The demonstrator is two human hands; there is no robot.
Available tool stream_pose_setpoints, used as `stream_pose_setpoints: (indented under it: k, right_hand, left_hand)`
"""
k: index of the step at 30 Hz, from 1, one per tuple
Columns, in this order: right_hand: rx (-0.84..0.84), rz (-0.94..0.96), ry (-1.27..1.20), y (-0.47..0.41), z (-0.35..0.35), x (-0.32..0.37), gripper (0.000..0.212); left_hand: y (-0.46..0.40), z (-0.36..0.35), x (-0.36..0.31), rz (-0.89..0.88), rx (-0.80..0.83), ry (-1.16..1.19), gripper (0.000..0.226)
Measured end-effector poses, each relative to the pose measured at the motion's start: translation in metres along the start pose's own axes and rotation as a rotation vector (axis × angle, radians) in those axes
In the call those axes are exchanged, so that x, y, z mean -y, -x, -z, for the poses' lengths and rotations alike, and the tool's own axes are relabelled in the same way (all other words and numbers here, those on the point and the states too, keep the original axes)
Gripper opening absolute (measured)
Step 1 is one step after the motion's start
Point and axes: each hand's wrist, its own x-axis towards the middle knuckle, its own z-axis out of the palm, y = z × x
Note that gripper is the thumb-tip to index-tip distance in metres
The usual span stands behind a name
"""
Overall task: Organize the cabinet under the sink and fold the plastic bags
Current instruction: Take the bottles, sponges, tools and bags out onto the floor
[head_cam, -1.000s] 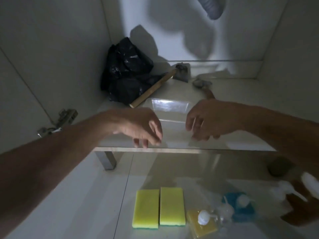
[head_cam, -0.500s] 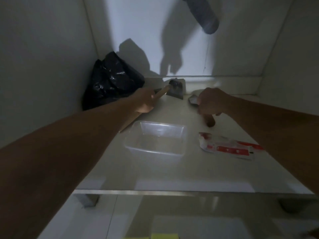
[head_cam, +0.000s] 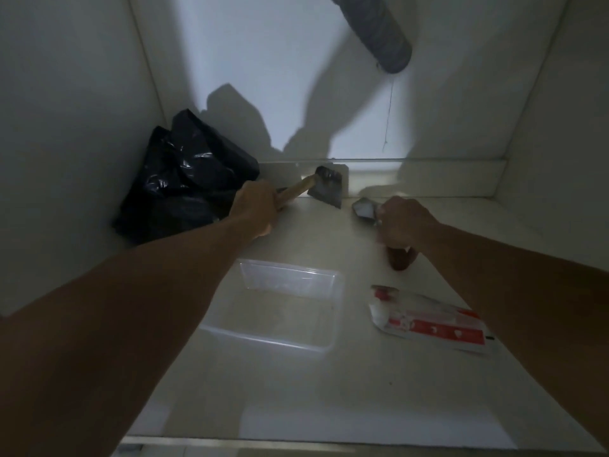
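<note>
- Two hands deep on the shelf (head_cam: 329, 374) of the cabinet, each wrapped round a tool handle near the back wall.
- Left hand (head_cam: 258, 209) gripping the wooden handle of a scraper (head_cam: 324, 189); long axis running from the hand up and right to the blade at the back wall.
- Right hand (head_cam: 402, 222) curled round a dark reddish handle, grey metal head (head_cam: 364, 207) poking out leftward; kind of tool hard to tell.
- Black plastic bags (head_cam: 184, 179) heaped in the back left corner, just left of the left hand, touching or nearly so; clearly the nearer hand for them, probably once the scraper is set aside.
- Clear tub (head_cam: 280, 305) between the forearms, nothing visible inside.
- Red-and-white packet (head_cam: 428, 321) lying flat, right of the tub, outside it.
</note>
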Motion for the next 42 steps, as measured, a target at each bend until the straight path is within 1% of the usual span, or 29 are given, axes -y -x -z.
stream_pose_setpoints:
  k: [3,4,8,10,13,16,19,22,27,32,36,39,42]
  right_hand:
    - [-0.033,-0.032,-0.119,0.006,0.011,-0.005,0.028]
    - [-0.050,-0.045,-0.166,0.009,0.017,-0.007,0.026]
    - [-0.101,-0.047,-0.232,0.021,0.049,-0.012,0.036]
    - [-0.099,-0.040,-0.316,0.033,0.069,-0.012,0.038]
    - [-0.086,-0.030,-0.430,0.056,0.100,-0.005,0.040]
    - [-0.053,0.019,-0.490,0.083,0.125,0.005,0.048]
    - [-0.026,0.059,-0.635,0.115,0.142,0.025,0.034]
    - [-0.010,0.132,-0.635,0.143,0.148,0.051,0.033]
    - [0.073,0.249,-0.563,0.196,0.150,0.102,0.032]
    - [0.186,0.291,-0.522,0.236,0.126,0.145,0.029]
    - [0.333,0.282,-0.540,0.274,0.104,0.174,0.023]
    - [0.449,0.278,-0.500,0.310,0.084,0.187,0.019]
    - [0.602,0.271,-0.505,0.344,0.057,0.194,0.018]
  left_hand:
    - [-0.005,0.014,-0.009,-0.009,-0.057,0.014,0.028]
    - [-0.006,0.020,-0.014,-0.012,-0.071,0.011,0.026]
    - [-0.003,0.049,-0.030,-0.007,-0.162,-0.023,0.019]
    - [0.006,0.069,-0.037,-0.001,-0.204,-0.015,0.016]
    - [0.027,0.104,-0.045,0.009,-0.282,0.068,0.010]
    - [0.060,0.143,-0.048,0.048,-0.335,0.130,0.016]
    - [0.100,0.184,-0.044,0.116,-0.380,0.151,0.024]
    - [0.141,0.214,-0.025,0.214,-0.404,0.153,0.022]
    - [0.217,0.244,0.010,0.292,-0.362,0.101,0.021]
    - [0.278,0.237,0.049,0.401,-0.326,0.139,0.023]
    - [0.331,0.224,0.083,0.481,-0.281,0.203,0.020]
    - [0.376,0.214,0.101,0.511,-0.207,0.237,0.019]
    - [0.418,0.203,0.116,0.550,-0.119,0.219,0.016]
